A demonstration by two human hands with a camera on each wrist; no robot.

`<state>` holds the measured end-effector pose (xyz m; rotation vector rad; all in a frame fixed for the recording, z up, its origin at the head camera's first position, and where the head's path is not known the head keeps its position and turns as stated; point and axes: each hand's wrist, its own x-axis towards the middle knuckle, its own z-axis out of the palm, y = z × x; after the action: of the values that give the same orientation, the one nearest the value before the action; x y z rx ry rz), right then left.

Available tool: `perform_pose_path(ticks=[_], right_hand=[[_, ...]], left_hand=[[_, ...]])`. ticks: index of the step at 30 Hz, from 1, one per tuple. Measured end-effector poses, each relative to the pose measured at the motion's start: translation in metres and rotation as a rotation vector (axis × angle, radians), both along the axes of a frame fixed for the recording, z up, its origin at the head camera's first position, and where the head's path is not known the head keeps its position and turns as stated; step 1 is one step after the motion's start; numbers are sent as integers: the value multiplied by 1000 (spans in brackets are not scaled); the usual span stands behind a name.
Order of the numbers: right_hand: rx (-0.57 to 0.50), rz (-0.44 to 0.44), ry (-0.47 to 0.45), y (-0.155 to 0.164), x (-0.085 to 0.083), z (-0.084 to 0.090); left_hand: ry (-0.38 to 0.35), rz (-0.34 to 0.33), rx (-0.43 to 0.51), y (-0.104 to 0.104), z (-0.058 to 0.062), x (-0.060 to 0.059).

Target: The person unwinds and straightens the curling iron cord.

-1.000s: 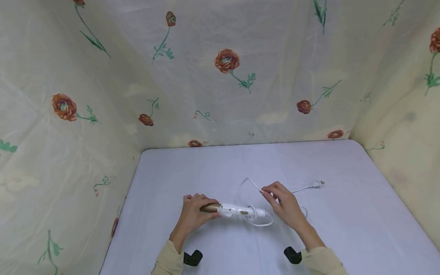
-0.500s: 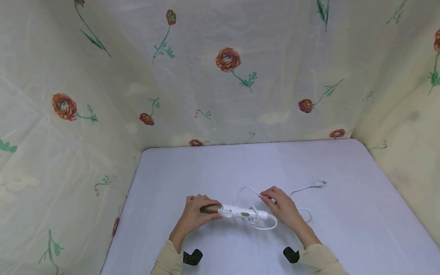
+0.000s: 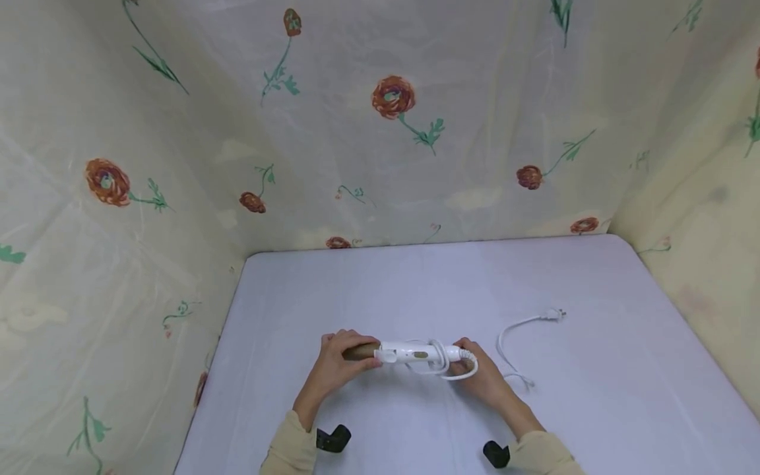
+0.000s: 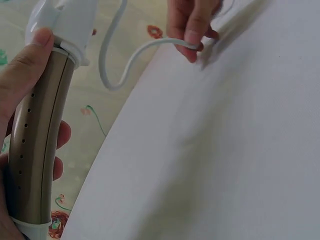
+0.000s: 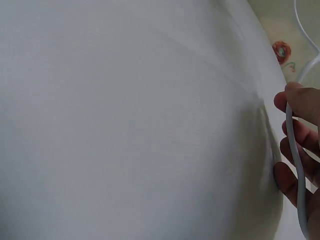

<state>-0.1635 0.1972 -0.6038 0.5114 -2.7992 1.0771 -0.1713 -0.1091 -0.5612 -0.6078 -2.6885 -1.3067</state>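
A white curling iron (image 3: 410, 353) with a gold-brown barrel (image 4: 37, 145) is held a little above the white table (image 3: 380, 290). My left hand (image 3: 335, 366) grips the barrel end. My right hand (image 3: 481, 376) pinches the white cord (image 4: 145, 47) beside the handle end, where a loop or two lies round the handle. The rest of the cord (image 3: 513, 330) trails right over the table to the plug (image 3: 555, 315). In the right wrist view the cord (image 5: 295, 165) runs across my fingers (image 5: 300, 107).
Cream floral fabric (image 3: 392, 105) walls the table in at the back and both sides. Two black wrist mounts (image 3: 332, 439) show near the front edge. The table's left edge drops off beside my left forearm.
My right hand has come in from behind the iron to its handle end, drawing the cord with it. The wide loop behind the iron is gone, and the slack now lies right.
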Motion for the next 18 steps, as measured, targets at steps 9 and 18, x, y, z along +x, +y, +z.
perform_pose_path(ticks=[9, 18], right_hand=[[52, 15, -3, -10, 20, -2], [72, 61, 21, -8, 42, -3]], left_hand=[[14, 119, 40, 2, 5, -4], [40, 189, 23, 6, 6, -5]])
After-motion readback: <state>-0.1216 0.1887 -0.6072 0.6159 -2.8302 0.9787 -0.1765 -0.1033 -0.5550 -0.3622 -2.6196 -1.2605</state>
